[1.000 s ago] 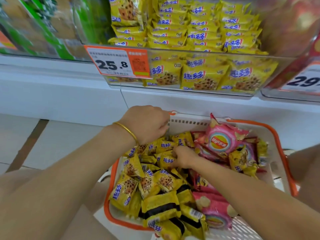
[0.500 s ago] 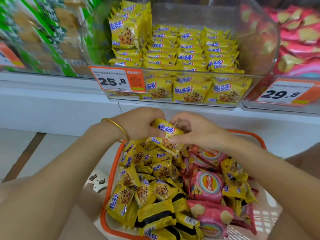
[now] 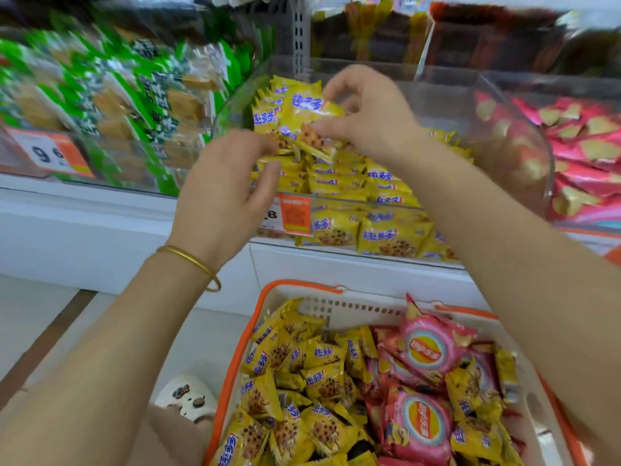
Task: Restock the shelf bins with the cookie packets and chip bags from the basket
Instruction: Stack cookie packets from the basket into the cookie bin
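**Item:** held cookie packets, yellow, a small bunch, raised above the cookie bin, over its left half.

**Right hand**: thumb and fingertips pinch the bunch at its top and right edges.

**Left hand**: at the bunch's lower left corner, fingers curled. Blur hides whether it grips or merely touches.

**Bin contents:** stocked rows, lying flat in files, labels forward.

**Supply:** basket below the bin's front wall, holding loose cookie packets and chip bags.

**Neighbour:** pink-bag bin just right of the cookie bin, probably where the chip bags belong.

**Handling, as judged:**
- Bring the bunch down inside the bin walls before letting go.
- Lay the packets flat, labels matching the rows, on the lowest file.
- The wrappers look slippery, so support from beneath should keep the bunch together.
- Release gently so the files stay tidy.
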A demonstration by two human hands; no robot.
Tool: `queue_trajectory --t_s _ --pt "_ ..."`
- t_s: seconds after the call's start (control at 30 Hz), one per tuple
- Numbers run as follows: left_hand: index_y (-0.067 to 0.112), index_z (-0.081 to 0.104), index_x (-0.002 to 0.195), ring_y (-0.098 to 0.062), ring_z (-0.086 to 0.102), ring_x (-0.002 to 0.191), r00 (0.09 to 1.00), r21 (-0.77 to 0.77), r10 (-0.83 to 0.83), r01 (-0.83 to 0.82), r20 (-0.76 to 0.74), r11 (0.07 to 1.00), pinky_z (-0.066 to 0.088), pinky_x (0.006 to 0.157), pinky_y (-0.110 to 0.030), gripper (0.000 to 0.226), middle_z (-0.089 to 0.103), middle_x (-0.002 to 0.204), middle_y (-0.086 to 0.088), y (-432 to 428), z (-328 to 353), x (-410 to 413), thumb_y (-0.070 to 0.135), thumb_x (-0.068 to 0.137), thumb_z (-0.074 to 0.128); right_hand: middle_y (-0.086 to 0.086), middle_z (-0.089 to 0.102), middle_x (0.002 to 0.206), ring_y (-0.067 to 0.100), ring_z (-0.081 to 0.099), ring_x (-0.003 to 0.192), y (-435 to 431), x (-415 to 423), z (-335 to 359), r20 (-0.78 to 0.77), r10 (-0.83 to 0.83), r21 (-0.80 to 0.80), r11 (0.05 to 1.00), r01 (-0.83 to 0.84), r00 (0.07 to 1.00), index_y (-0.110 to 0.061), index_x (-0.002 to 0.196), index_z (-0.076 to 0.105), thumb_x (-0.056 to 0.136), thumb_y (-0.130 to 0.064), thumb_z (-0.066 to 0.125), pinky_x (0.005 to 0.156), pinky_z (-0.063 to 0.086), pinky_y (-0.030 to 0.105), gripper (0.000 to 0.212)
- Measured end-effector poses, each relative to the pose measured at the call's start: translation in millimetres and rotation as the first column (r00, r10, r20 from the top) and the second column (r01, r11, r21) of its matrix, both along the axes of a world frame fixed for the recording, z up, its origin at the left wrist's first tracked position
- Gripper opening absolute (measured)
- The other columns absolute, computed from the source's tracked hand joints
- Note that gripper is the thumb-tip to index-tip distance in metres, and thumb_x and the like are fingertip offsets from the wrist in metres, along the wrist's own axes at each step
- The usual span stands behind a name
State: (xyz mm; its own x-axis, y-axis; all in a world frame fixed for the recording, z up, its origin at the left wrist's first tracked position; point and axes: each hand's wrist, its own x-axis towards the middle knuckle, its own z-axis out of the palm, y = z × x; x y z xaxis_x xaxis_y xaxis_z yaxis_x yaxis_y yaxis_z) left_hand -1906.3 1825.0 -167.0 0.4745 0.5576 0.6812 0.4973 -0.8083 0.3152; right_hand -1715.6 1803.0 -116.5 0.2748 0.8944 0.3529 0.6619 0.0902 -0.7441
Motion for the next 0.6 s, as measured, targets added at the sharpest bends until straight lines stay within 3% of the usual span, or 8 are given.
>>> queue_trajectory --t_s 0.1,0.17,0.23,0.37,0.6 --pt "0.009 0.066 0.103 -0.035 0.06 0.092 0.968 0.013 0.005 -0.001 -0.252 1.0 0.046 0.075 -0.043 0.049 0.068 0.097 -0.013 3 -10 4 0.04 0.095 0.03 -0.005 0.044 0.086 0.011 0.05 0.077 40 -13 -13 0.268 0.009 -0.017 1.0 -0.005 0.963 -0.015 0.106 0.062 0.074 -0.025 0.079 0.071 0.04 0.019 0.037" --pt "0.012 0.067 0.103 -0.034 0.062 0.09 0.95 0.025 0.008 -0.001 -0.312 1.0 0.048 0.073 -0.044 0.053 0.069 0.094 -0.011 4 -12 5 0.042 0.096 0.025 -0.001 0.035 0.101 0.02 0.053 0.1 56 -18 -20 0.385 -0.018 0.007 1.0 0.016 0.923 -0.02 0.108 0.064 0.075 -0.029 0.077 0.088 0.041 0.027 0.036" --pt "0.014 0.068 0.102 -0.033 0.063 0.09 0.95 0.035 0.008 0.003 -0.313 0.999 0.047 0.073 -0.042 0.053 0.07 0.094 -0.009 4 -12 4 0.042 0.097 0.023 -0.001 0.03 0.104 0.024 0.048 0.11 64 -19 -24 0.414 -0.06 0.057 0.998 0.041 0.908 -0.021 0.107 0.066 0.076 -0.031 0.077 0.092 0.041 0.032 0.034" --pt "0.014 0.068 0.099 -0.033 0.061 0.087 0.947 0.064 0.03 -0.01 -0.321 0.998 0.042 0.072 -0.039 0.053 0.07 0.09 -0.007 2 -12 6 0.042 0.097 0.022 0.001 0.033 0.104 0.025 0.046 0.111 64 -20 -29 0.492 -0.012 0.016 1.0 0.005 0.87 -0.022 0.111 0.065 0.079 -0.034 0.074 0.09 0.042 0.034 0.036" --pt "0.014 0.067 0.096 -0.032 0.06 0.086 0.948 0.063 0.049 -0.031 -0.316 0.998 0.039 0.071 -0.038 0.053 0.069 0.088 -0.006 1 -13 6 0.042 0.097 0.022 0.003 0.047 0.122 0.025 0.035 0.121 59 -24 -25 0.659 -0.063 0.004 0.997 0.081 0.749 -0.028 0.117 0.059 0.083 -0.045 0.066 0.076 0.039 0.034 0.039"
